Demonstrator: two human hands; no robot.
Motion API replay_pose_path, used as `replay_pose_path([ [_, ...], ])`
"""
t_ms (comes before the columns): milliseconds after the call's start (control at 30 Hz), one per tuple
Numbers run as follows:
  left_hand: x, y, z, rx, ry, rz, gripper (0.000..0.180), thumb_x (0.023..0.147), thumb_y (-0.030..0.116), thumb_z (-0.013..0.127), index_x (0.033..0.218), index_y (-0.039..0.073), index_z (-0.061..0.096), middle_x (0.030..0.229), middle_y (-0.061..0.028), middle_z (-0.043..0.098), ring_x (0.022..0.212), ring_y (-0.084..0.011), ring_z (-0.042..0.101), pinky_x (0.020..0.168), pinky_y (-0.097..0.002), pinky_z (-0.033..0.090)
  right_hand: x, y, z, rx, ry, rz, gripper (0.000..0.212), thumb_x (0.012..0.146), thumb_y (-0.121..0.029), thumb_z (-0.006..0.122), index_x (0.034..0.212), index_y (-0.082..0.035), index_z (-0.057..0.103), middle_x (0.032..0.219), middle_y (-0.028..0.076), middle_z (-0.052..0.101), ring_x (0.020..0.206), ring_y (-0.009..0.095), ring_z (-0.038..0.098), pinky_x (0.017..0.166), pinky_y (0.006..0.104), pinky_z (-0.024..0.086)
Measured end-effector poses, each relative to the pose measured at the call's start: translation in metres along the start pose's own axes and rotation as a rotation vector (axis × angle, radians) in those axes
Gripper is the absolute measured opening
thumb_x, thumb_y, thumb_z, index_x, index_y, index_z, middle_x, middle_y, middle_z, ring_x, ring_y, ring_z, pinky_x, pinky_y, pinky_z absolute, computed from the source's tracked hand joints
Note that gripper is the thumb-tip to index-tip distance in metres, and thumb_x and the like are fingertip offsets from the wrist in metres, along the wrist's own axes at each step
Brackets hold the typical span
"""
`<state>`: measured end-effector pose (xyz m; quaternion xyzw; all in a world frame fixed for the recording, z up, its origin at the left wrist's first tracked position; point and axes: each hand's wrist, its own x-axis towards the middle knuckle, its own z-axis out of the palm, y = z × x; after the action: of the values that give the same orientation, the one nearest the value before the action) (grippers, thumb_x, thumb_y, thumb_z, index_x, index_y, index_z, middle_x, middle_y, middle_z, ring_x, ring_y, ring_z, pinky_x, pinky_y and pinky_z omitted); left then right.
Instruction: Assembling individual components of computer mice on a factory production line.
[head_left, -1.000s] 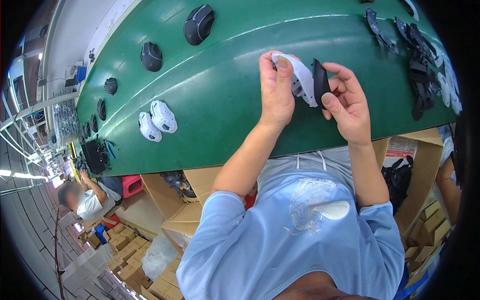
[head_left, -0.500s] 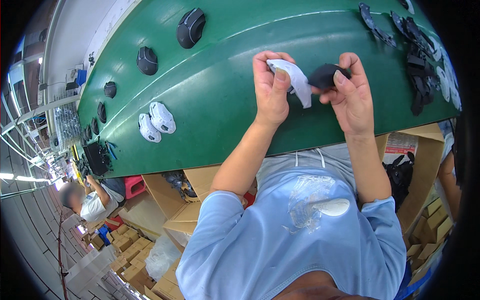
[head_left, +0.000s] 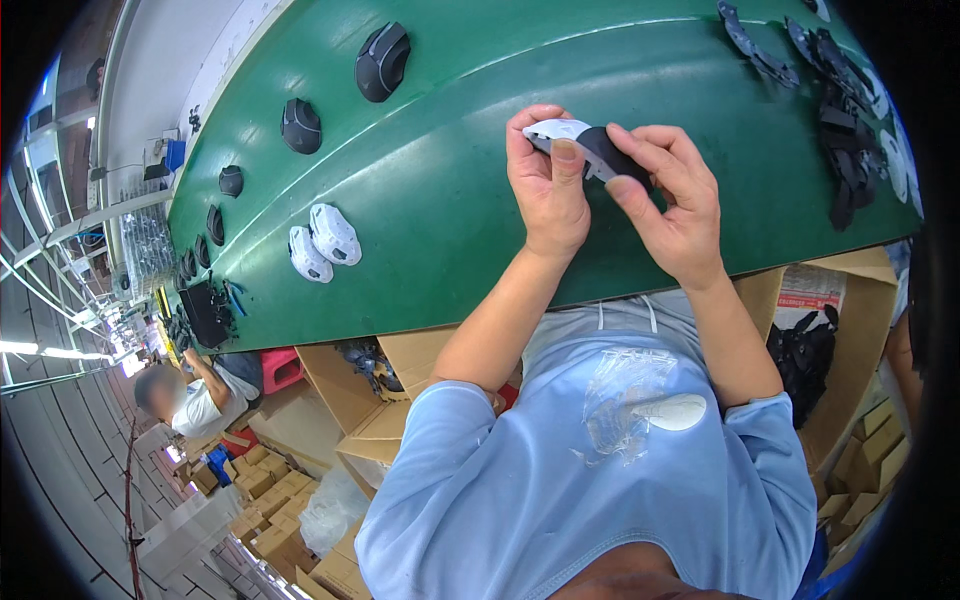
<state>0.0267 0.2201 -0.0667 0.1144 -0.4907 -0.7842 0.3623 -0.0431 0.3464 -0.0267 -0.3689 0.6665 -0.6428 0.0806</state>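
1. Looking down from the head camera, both hands meet above the green belt (head_left: 450, 200), close to its near edge.
2. The left hand (head_left: 548, 190) is curled around a white shell (head_left: 556, 130), its thumb pressed on top.
3. The right hand (head_left: 672, 200) pinches a black piece (head_left: 608, 155) that touches the shell, fingers bent.
4. Two white mice (head_left: 322, 240) lie side by side to the left, and black mice (head_left: 382, 60) sit farther up the belt.
5. Black parts (head_left: 845, 150) lie piled on the right.
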Motion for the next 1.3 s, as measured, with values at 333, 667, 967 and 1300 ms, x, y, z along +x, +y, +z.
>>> replay_pose_path([
  [333,0.001,0.003,0.0,0.025,0.005,0.021,0.048,0.097,0.044,0.066,0.123,0.008,0.05,0.107,-0.005,0.055,0.093,-0.0127,0.056,0.082,-0.0271,0.05,0.0,0.009,0.0,0.029,-0.001,-0.061,0.032,0.086,-0.002,0.075,0.118,-0.002,0.073,0.105,0.012,0.071,0.084,0.017,0.068,0.073,0.0265,0.055],
  [667,-0.005,0.018,-0.003,0.333,0.082,0.025,0.035,0.101,0.025,0.065,0.121,-0.003,0.062,0.112,-0.0151,0.071,0.105,-0.0211,0.067,0.091,-0.0343,0.056,-0.001,0.016,0.003,-0.079,0.043,-0.033,0.026,0.087,-0.007,0.076,0.113,0.0,0.074,0.096,0.012,0.073,0.073,0.015,0.068,0.062,0.0271,0.053],
  [967,-0.001,0.027,0.013,0.499,0.018,0.022,0.023,0.1,0.015,0.065,0.115,-0.003,0.063,0.104,-0.0109,0.072,0.093,-0.0137,0.066,0.085,-0.0272,0.053,0.021,0.022,0.001,-0.415,-0.115,-0.171,0.011,0.085,-0.008,0.07,0.093,-0.001,0.068,0.08,0.013,0.065,0.066,0.031,0.064,0.057,0.0382,0.051],
  [1300,0.016,0.019,0.021,0.455,0.267,0.225,0.025,0.104,0.019,0.057,0.12,-0.001,0.057,0.11,-0.0151,0.068,0.095,-0.0198,0.065,0.083,-0.0338,0.056,0.011,0.032,0.023,-0.216,0.071,-0.108,0.019,0.093,-0.013,0.066,0.104,0.001,0.068,0.091,0.02,0.071,0.08,0.037,0.069,0.069,0.0433,0.056],
])
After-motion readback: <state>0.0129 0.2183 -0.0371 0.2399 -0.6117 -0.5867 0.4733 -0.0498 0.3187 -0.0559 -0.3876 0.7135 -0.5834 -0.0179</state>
